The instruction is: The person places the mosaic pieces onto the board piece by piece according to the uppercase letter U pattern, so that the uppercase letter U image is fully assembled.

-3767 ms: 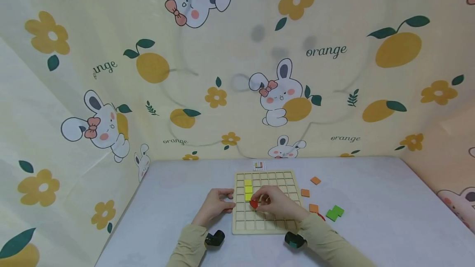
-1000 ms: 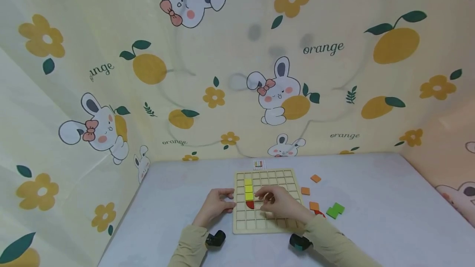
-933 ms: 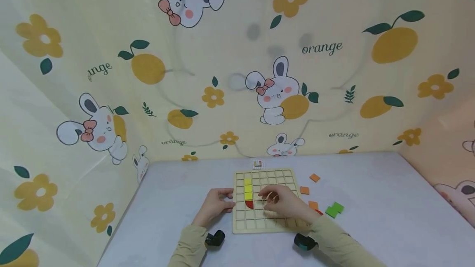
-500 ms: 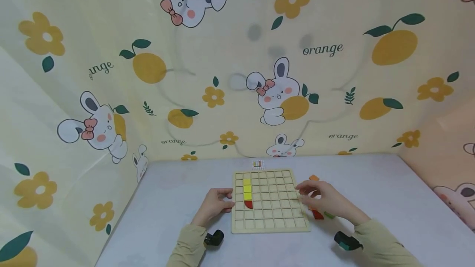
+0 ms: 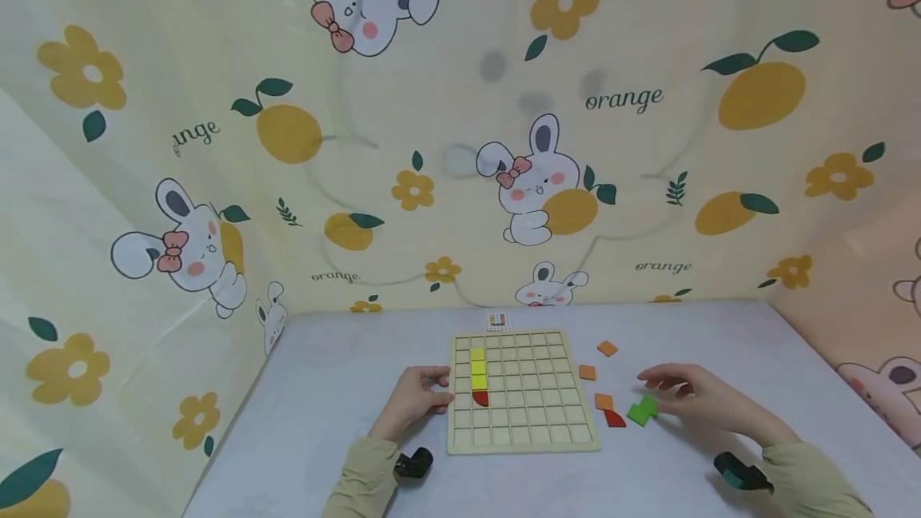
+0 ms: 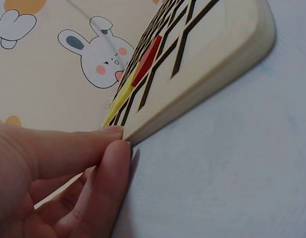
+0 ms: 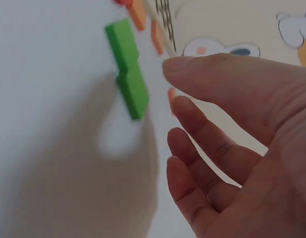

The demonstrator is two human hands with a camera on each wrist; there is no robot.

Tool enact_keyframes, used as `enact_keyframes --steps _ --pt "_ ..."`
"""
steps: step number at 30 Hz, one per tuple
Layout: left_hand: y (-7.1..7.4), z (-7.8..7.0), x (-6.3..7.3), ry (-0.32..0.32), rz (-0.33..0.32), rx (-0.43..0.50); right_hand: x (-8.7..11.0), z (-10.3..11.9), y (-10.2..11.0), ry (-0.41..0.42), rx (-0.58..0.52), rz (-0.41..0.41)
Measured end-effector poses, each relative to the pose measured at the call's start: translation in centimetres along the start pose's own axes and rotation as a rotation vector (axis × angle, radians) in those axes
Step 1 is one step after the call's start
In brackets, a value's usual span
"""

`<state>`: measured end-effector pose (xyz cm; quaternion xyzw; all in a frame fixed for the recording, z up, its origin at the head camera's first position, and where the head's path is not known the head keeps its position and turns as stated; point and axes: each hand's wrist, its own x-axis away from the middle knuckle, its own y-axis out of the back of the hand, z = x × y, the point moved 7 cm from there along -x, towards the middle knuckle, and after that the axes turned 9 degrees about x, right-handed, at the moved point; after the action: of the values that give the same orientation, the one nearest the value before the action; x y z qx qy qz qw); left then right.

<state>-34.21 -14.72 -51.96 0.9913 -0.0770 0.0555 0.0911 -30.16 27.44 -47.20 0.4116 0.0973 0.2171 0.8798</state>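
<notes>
A pale wooden grid board [image 5: 532,422] lies on the table, holding a column of yellow square tiles [image 5: 479,368] with a red quarter-round tile [image 5: 480,398] at its near end. My left hand [image 5: 413,400] touches the board's left edge with thumb and fingertips, seen close in the left wrist view. My right hand [image 5: 701,398] hovers to the right of two green square tiles [image 5: 643,412], which lie offset against each other. In the right wrist view its thumb and fingers [image 7: 185,106] are spread and loosely bent, with nothing between them and the green tiles beyond the tips.
Several orange square tiles [image 5: 604,402] lie along the board's right side. Another red curved tile [image 5: 614,419] sits beside the nearest orange one. A small printed pattern card [image 5: 498,321] is behind the board. A patterned cloth [image 5: 432,142] hangs behind the table.
The red tile between my right fingers now lies in the grid below the yellow column. My right hand has let go and moved right, past the board to the green tiles. The left hand has stayed.
</notes>
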Motion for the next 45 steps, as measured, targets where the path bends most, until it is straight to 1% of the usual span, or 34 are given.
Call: enact_keyframes --steps 5,9,16,23,30,36,41,45 --pt "0.1 0.1 0.1 0.013 -0.009 -0.005 0.6 -1.7 -0.4 -0.038 -0.015 0.041" --pt "0.1 0.1 0.2 0.001 0.000 -0.003 0.8 -2.4 -0.8 -0.053 -0.033 0.068" --pt "0.0 0.1 0.2 -0.006 0.002 -0.003 0.8 -2.2 -1.2 -0.032 -0.046 0.074" --pt "0.3 0.0 0.3 -0.010 0.003 0.004 0.0 -1.6 -1.6 0.008 -0.032 0.074" --pt "0.1 0.1 0.1 -0.015 0.013 0.017 -0.3 -2.0 -1.6 -0.072 0.013 0.051" --pt "0.0 0.0 0.1 -0.009 0.009 0.019 -0.1 -2.5 -1.4 -0.113 0.044 0.014" --pt "0.0 0.0 0.0 -0.025 0.017 0.020 -0.2 -2.9 -1.4 -0.148 0.049 -0.005" --pt "0.0 0.0 0.0 -0.032 0.020 0.019 -0.2 -3.1 -1.2 -0.197 0.059 -0.035"
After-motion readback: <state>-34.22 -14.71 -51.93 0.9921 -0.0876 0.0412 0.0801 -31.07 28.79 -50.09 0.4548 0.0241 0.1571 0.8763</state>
